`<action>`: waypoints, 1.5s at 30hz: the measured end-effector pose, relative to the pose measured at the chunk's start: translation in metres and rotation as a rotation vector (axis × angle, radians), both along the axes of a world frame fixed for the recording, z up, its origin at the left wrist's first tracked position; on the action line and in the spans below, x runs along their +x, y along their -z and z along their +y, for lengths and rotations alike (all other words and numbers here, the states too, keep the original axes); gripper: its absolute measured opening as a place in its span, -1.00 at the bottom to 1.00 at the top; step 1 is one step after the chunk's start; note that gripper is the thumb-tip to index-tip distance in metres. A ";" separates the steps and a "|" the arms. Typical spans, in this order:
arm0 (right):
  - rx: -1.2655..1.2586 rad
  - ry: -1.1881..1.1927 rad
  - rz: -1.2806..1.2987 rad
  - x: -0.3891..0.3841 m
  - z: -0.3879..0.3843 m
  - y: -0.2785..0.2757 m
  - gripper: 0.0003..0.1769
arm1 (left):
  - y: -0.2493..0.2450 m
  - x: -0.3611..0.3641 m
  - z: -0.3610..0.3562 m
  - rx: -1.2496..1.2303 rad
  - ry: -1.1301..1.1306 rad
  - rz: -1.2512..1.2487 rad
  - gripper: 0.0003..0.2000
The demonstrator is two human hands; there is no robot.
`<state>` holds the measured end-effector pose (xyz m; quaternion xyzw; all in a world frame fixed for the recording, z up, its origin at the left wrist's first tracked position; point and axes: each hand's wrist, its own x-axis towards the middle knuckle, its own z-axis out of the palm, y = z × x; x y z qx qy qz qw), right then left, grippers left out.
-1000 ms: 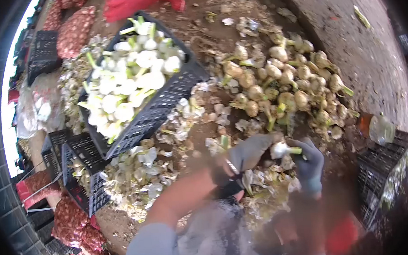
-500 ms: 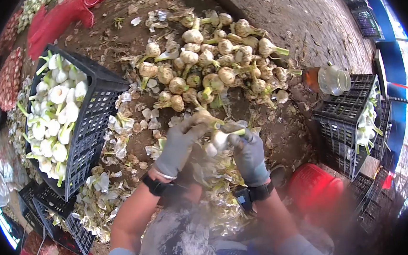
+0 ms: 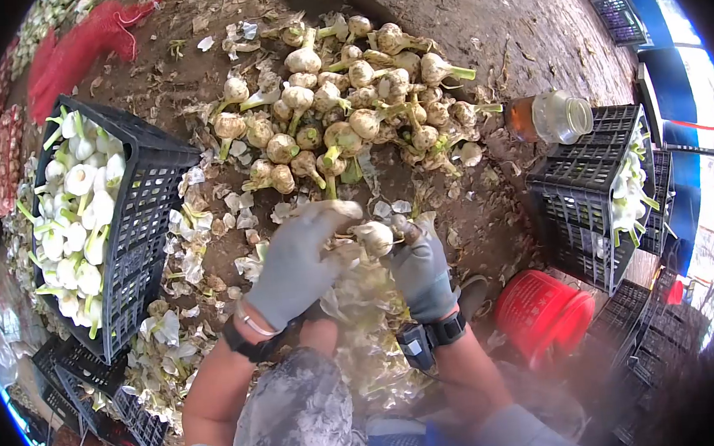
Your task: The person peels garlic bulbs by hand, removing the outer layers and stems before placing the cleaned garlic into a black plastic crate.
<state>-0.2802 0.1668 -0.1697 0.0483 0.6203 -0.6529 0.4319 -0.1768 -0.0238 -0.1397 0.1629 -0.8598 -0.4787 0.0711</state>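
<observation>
My right hand [image 3: 422, 272], in a grey glove, grips a garlic bulb [image 3: 373, 238] by its right side, thumb and fingers pressed against it. The bulb's pale round body faces left, with a thin strand trailing from it. My left hand [image 3: 293, 261], also gloved, is close on the bulb's left side, its curved fingers partly smeared by motion. Just beyond my hands lies a heap of unpeeled garlic bulbs [image 3: 366, 122] with brownish skins and cut stems. Loose peeled skins [image 3: 370, 331] are piled below my hands, in front of my body.
At left, a tilted black crate [image 3: 142, 215] holds white garlic bulbs [image 3: 80, 220]. Another black crate [image 3: 578, 206] with garlic stands at right, beside a jar of amber liquid [image 3: 562, 117]. A red bucket [image 3: 544, 313] is near my right forearm. Red mesh sacks [image 3: 79, 48] lie far left.
The bulb between my hands has turned, and its green-white stem no longer shows pointing right. My left hand has shifted slightly off to the left. The whole view has moved a little.
</observation>
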 end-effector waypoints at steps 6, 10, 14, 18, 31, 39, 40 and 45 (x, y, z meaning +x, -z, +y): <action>0.130 -0.040 0.316 0.006 -0.009 0.014 -0.80 | -0.001 0.005 0.023 0.233 0.162 0.092 -0.79; -0.217 0.256 -0.307 -0.012 0.002 0.025 -0.72 | 0.026 0.028 0.011 0.205 0.257 -0.145 -0.71; 0.180 0.279 0.078 0.005 -0.035 -0.006 -0.83 | 0.011 0.013 0.005 0.246 0.046 -0.319 -0.73; 0.175 0.216 0.075 0.007 -0.039 -0.016 -0.84 | -0.005 0.006 0.010 0.160 -0.044 -0.278 -0.56; 0.867 -0.245 1.528 -0.145 -0.065 0.059 -0.73 | -0.047 0.070 -0.123 1.356 -0.510 1.004 -0.39; 0.235 0.068 0.202 -0.070 -0.049 0.006 -0.96 | 0.016 -0.009 -0.002 0.290 -0.236 0.064 -0.41; 0.145 0.107 0.068 -0.054 -0.051 -0.005 -0.95 | 0.015 -0.015 0.006 0.194 -0.172 0.029 -0.38; 0.241 0.054 0.115 -0.020 -0.058 -0.020 -0.70 | 0.025 -0.006 0.020 0.335 -0.124 -0.032 -0.40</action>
